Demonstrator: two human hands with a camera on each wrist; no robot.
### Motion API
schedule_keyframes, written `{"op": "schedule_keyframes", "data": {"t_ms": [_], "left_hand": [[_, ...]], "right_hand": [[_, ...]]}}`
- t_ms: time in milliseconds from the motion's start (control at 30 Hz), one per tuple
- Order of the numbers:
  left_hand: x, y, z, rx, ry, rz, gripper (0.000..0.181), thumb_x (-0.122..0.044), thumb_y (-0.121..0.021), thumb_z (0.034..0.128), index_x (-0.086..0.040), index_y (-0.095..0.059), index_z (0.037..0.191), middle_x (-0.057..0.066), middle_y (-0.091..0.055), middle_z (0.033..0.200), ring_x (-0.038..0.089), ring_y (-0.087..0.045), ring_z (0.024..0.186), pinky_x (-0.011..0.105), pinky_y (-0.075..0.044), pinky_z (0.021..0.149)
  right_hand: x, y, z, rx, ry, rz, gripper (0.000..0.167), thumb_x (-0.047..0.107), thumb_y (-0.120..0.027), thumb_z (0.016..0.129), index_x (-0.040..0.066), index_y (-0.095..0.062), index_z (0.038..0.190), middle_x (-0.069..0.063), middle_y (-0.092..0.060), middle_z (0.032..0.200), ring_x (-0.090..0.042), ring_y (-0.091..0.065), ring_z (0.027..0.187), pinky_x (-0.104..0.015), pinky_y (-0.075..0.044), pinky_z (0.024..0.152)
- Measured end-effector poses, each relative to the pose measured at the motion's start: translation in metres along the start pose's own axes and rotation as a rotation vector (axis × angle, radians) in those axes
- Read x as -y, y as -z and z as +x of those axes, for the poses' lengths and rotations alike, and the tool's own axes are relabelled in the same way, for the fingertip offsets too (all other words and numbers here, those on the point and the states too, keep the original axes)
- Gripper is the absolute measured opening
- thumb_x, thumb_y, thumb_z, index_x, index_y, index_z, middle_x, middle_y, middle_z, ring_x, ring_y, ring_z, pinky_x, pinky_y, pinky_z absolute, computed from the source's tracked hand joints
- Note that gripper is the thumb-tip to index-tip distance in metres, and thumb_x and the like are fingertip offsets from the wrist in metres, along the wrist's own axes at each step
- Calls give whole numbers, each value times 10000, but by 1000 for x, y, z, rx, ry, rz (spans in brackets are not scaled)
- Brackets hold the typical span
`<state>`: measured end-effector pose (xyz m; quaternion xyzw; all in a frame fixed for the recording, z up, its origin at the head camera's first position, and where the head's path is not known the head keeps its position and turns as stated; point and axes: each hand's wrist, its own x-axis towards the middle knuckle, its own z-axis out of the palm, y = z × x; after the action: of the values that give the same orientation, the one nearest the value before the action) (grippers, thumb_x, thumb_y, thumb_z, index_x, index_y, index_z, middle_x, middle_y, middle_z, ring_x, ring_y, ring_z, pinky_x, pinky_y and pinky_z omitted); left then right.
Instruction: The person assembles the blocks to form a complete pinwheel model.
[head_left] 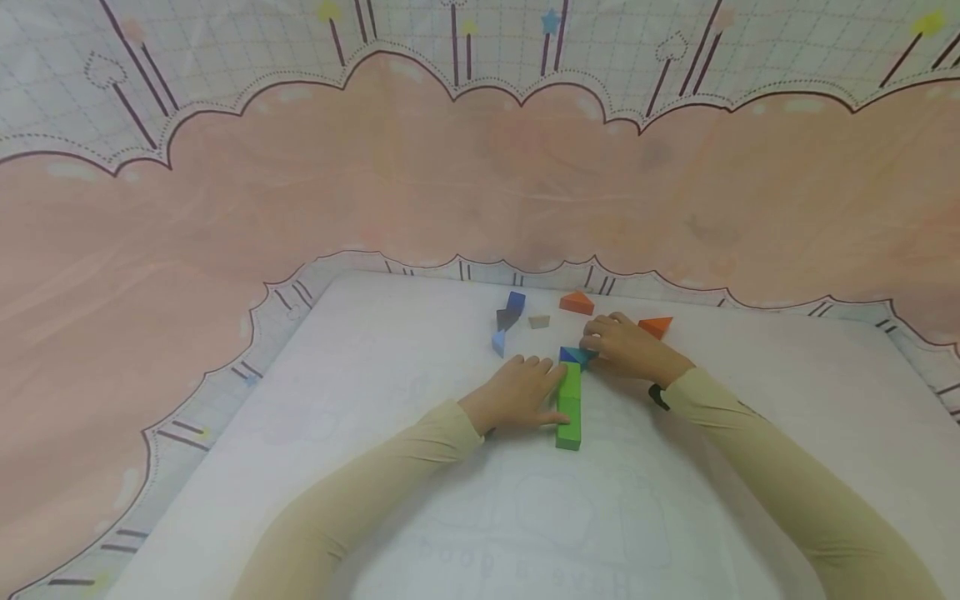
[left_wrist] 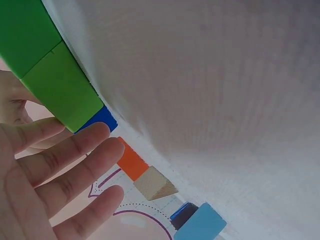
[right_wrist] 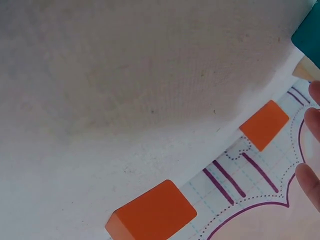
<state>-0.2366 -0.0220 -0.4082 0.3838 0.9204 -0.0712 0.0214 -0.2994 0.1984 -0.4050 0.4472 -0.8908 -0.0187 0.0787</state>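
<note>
Two green blocks (head_left: 569, 408) lie end to end in a column on the white table. At their far end sit a blue triangular block (head_left: 567, 354) and a teal one (head_left: 581, 357). My left hand (head_left: 522, 392) rests against the column's left side, fingers extended; in the left wrist view the hand (left_wrist: 65, 175) has straight, spread fingers beside the green block (left_wrist: 62, 87) and the blue block (left_wrist: 102, 120). My right hand (head_left: 626, 346) has its fingertips at the teal block; the right wrist view shows only fingers (right_wrist: 311, 185) near the teal block (right_wrist: 309, 35), their grip unclear.
Beyond the hands lie an orange triangle (head_left: 577, 302), a beige block (head_left: 539, 320), a dark block (head_left: 505, 319), a blue block (head_left: 516, 302) and a light blue triangle (head_left: 498, 342). Another orange triangle (head_left: 656, 326) lies just past the right hand. A patterned cloth (head_left: 480, 183) borders the table.
</note>
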Motion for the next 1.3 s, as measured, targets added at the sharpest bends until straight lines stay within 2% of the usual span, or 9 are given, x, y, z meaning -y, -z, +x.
{"op": "schedule_keyframes", "data": {"t_ms": [467, 767, 1033, 1200, 1300], "left_hand": [[1, 1, 0, 6, -4, 3, 820, -709, -430, 842, -119, -375, 1408, 46, -557, 1229, 177, -540, 1058, 333, -455, 896], [1, 0, -1, 12, -7, 8, 822, -703, -422, 850, -113, -365, 1420, 54, -551, 1262, 186, -542, 1095, 345, -455, 923], [1, -2, 0, 0, -7, 15, 816, -696, -420, 856, -113, -362, 1424, 52, -554, 1258, 186, -545, 1096, 349, -455, 934], [1, -2, 1, 5, -3, 6, 812, -693, -426, 856, -116, -362, 1423, 48, -556, 1248, 183, -543, 1088, 345, -453, 928], [1, -1, 1, 8, -3, 5, 814, -695, -424, 855, -116, -361, 1423, 48, -557, 1244, 183, -543, 1084, 344, -454, 919]], "right_hand": [[3, 3, 1, 14, -1, -11, 284, 145, -750, 785, 101, -686, 1058, -74, -679, 1065, -257, -597, 1060, -474, -449, 970], [2, 3, -1, 26, -18, 1, 336, 189, -752, 787, 116, -672, 1105, -77, -673, 1080, -262, -594, 1064, -478, -454, 959], [-6, 3, -5, 23, -39, 11, 339, 181, -763, 775, 116, -670, 1094, -90, -665, 1097, -276, -593, 1066, -488, -449, 947], [-13, 11, -8, 38, -71, 25, 354, 178, -762, 776, 105, -659, 1107, -117, -648, 1132, -306, -577, 1096, -517, -423, 978], [-20, 16, -6, 29, -57, -3, 346, 160, -766, 767, 99, -657, 1089, -129, -651, 1107, -318, -581, 1076, -524, -426, 965]]}}
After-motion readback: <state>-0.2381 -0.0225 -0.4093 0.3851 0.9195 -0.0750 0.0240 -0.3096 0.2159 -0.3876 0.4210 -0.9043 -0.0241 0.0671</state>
